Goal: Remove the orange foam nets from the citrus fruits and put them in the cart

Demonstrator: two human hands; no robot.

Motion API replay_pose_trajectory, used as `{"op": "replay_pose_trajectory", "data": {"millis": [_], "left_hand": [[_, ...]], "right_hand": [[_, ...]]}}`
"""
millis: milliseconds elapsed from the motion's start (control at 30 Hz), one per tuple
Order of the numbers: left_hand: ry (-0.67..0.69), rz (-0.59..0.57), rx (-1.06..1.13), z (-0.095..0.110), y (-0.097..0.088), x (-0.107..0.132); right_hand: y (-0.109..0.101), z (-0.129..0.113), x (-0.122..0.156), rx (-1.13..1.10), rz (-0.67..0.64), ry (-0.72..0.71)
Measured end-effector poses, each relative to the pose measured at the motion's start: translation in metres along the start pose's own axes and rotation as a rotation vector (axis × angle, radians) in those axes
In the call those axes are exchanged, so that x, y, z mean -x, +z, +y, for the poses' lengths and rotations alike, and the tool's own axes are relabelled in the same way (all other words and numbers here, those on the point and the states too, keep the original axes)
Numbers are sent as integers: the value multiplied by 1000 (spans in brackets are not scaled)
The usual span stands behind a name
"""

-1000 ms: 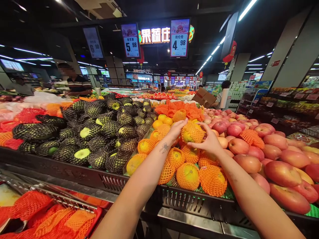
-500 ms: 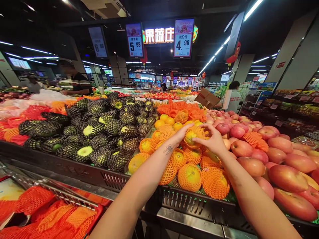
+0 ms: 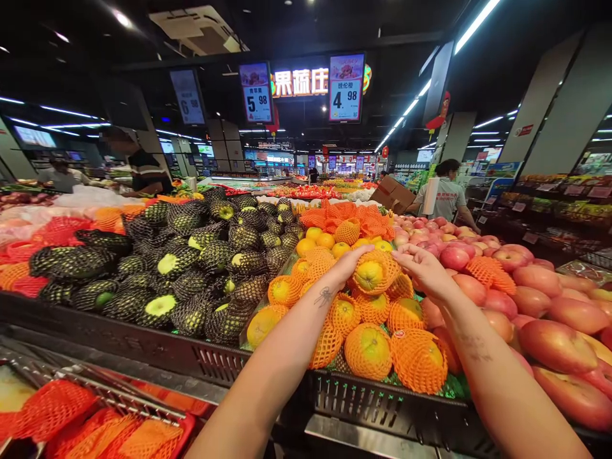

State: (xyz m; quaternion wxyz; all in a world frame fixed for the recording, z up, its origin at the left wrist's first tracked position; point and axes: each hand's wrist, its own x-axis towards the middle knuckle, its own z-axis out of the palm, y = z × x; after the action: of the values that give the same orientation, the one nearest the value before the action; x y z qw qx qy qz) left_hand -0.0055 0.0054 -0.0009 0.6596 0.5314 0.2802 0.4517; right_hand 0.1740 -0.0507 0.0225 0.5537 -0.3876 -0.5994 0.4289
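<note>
Between my hands is an orange (image 3: 369, 275) partly covered by an orange foam net (image 3: 388, 264), its bare front facing me. My left hand (image 3: 352, 262) is closed around the orange from its left side, most of the fingers hidden behind it. At the right edge of the net, my right hand (image 3: 421, 266) is closed, thumb and fingertips pinching the foam. Directly below lie more oranges in foam nets, one large netted orange (image 3: 368, 352) near the front and another (image 3: 419, 361) beside it with a small sticker.
Green fruit in black nets (image 3: 162, 261) fills the left side of the stand. Apples (image 3: 557, 344) are piled on the right. A black crate edge (image 3: 363, 398) runs along the front. Loose nets lie in a basket (image 3: 189, 426) at lower left. A person (image 3: 444, 191) stands beyond the apples.
My right hand has shifted from the orange's front to its right side, its spread fingers now drawn together on the net. More of the orange's front shows. The view has tilted up slightly.
</note>
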Motion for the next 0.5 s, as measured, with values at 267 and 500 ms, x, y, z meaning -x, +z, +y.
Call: {"op": "replay_pose_trajectory", "data": {"millis": [267,500], "left_hand": [[3,-71,-11,6,4,8],[31,-8,-44,5,5,6]], "right_hand": [[-15,-14,8,98,-204,71],[-24,4,-9,224,21,-132]]}}
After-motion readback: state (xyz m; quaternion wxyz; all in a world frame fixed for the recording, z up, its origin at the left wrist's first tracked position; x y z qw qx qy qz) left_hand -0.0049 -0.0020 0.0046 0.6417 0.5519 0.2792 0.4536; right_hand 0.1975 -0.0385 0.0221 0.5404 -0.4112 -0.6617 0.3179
